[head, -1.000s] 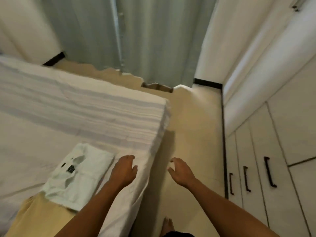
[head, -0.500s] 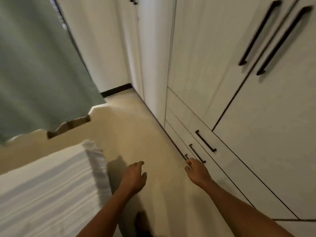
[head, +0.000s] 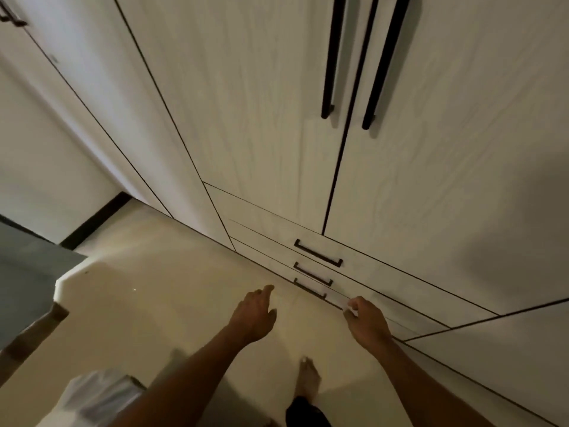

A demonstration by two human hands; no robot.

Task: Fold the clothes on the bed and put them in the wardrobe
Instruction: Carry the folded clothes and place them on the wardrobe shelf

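Observation:
I face the white wardrobe (head: 264, 124); its two tall doors are closed, with long black handles (head: 331, 57) side by side. Under the doors sit three closed drawers with short black handles (head: 318, 257). My left hand (head: 255, 312) hangs empty over the floor, fingers relaxed. My right hand (head: 366, 322) is also empty, loosely curled, just in front of the lowest drawer. Only a corner of the bed (head: 92, 396) with its white cover shows at the bottom left. No clothes are in view.
Beige floor (head: 160, 303) lies between bed and wardrobe. My bare right foot (head: 308, 380) stands on it. A grey curtain (head: 27, 272) hangs at the left, with a black skirting strip (head: 95, 223) along the wall beside it.
My view has swung right from the bed and its folded white and yellow clothes to the wardrobe front. Both empty hands have come along toward the drawers.

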